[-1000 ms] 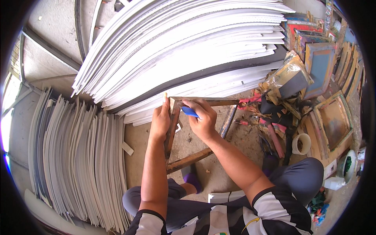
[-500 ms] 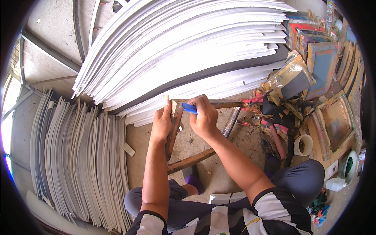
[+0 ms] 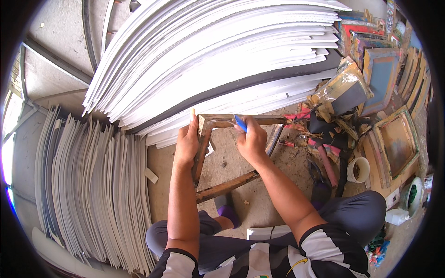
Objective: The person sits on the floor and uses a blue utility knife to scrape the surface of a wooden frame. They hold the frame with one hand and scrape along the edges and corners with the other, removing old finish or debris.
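A worn wooden frame (image 3: 227, 187) with bare, stained bars is tilted up in front of me, with nothing stretched across its opening. My left hand (image 3: 186, 146) is closed round its left bar near the upper left corner, thumb pointing up. My right hand (image 3: 252, 141) grips a small flat blue tool (image 3: 240, 123) against the frame's top bar, right of that corner. Fingers cover the rest of the tool, so I cannot tell its exact kind. The floor shows through the frame's opening.
A tall stack of white sheets (image 3: 208, 60) stands ahead, and upright grey-white sheets (image 3: 97, 190) at left. Right of me lie a pile of torn scraps (image 3: 327, 127), a white bucket (image 3: 358, 170) and several old frames (image 3: 396, 143). My legs are folded below the frame.
My right hand and the blue tool have moved right along the top bar, away from the corner. The frame and left hand have shifted slightly left and up.
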